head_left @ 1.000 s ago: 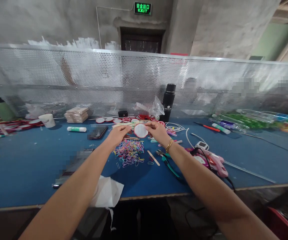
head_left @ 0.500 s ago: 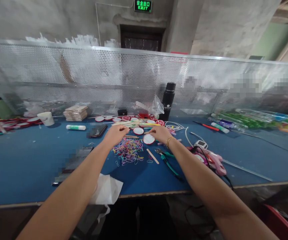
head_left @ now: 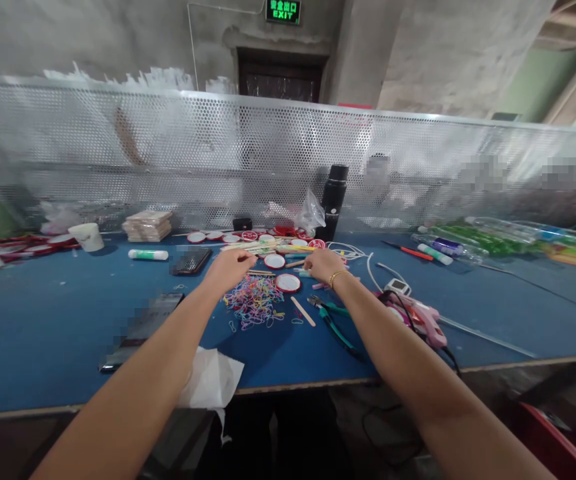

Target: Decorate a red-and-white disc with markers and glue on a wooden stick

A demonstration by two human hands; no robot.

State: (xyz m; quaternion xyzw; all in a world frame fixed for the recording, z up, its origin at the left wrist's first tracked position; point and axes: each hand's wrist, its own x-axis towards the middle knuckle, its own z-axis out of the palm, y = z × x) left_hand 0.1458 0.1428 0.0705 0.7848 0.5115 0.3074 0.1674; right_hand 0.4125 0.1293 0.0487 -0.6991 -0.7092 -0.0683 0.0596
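My left hand [head_left: 232, 267] is closed in a pinch above the back left of a heap of colourful small plastic pins [head_left: 254, 300]. What its fingertips hold, if anything, is too small to make out. My right hand [head_left: 322, 265] has its fingers curled down near a thin wooden stick [head_left: 295, 264] and some pastel sticks; its fingertips are partly hidden. Between the hands lie two round white discs with red rims, a nearer disc [head_left: 288, 283] and a farther disc [head_left: 275, 261]. A flat wooden craft stick [head_left: 303, 311] rests right of the heap, beside teal-handled pliers [head_left: 335, 327].
A black bottle [head_left: 335, 200] stands at the back by the perforated metal screen [head_left: 168, 147]. On the left are a paper cup [head_left: 87, 237], a glue stick [head_left: 148, 255] and a dark phone-like slab [head_left: 155, 320]. A pink glue gun [head_left: 425, 320] with cables lies right.
My right hand's fingers have drawn back to the right from the nearer disc, which sits slightly farther left. My left hand stays nearly still. The view has shifted slightly.
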